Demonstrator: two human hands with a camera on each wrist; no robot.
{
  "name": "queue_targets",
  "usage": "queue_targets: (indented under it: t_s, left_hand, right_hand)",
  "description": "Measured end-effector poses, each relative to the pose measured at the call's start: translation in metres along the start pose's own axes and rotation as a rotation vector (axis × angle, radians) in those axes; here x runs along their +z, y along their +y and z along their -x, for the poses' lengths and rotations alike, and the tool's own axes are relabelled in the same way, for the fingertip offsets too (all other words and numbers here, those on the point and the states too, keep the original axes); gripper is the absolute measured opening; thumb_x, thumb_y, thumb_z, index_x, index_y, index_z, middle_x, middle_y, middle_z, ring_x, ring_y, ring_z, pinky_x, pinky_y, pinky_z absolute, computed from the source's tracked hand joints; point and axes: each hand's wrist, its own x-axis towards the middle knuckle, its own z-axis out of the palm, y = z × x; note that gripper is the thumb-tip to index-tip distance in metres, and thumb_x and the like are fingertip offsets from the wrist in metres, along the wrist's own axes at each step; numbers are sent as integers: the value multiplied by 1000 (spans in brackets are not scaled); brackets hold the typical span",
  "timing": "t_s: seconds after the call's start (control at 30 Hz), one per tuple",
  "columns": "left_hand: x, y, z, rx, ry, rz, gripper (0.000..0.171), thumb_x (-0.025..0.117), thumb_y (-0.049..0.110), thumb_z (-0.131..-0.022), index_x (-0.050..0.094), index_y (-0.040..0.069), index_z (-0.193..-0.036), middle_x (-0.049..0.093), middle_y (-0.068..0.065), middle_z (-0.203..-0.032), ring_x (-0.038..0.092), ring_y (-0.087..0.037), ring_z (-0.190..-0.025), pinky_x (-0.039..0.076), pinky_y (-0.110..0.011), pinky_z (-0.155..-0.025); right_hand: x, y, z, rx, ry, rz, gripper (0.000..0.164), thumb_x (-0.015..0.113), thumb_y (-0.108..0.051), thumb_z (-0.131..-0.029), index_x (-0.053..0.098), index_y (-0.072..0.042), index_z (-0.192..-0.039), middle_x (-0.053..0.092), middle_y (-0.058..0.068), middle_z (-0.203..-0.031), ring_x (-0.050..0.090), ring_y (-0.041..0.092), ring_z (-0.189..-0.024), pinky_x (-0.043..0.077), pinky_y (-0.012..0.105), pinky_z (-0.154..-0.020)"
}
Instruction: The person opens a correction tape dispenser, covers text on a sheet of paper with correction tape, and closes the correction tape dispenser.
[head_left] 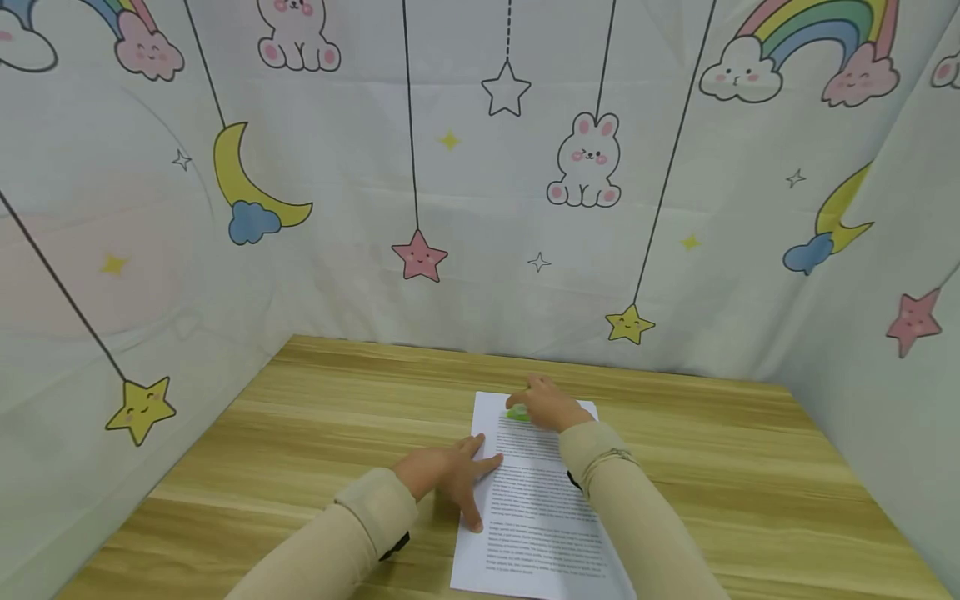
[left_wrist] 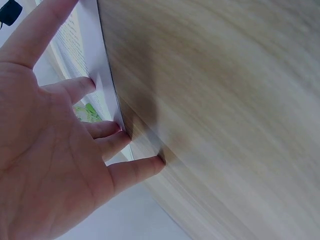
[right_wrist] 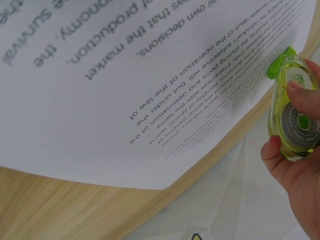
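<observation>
Gripping correction tape inside right hand, near top of printed sheet, left hand splayed

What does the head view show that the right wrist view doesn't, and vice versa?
Only head: the left hand, touching the sheet's left side, and the winking rabbit on the backdrop.

Only right wrist: the gray reel inside the dispenser, plus readable print such as "the market".

Both: the right hand holding the green dispenser, the printed sheet, and the wooden table.
</observation>
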Motion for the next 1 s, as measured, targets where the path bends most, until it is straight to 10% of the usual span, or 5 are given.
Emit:
queue_targets:
  t_s: [1.0]
  left_hand:
    - [0,2,2,-3,-3,22,98,79,49,-64,24,37,-145,6,-6,-156,10,-28,-143,25,-54,-108]
  right_hand:
    - [0,25,16,28,33,30,40,48,1,-91,65,-29,-112,49,15,-126,44,33,-119,39,49,-99]
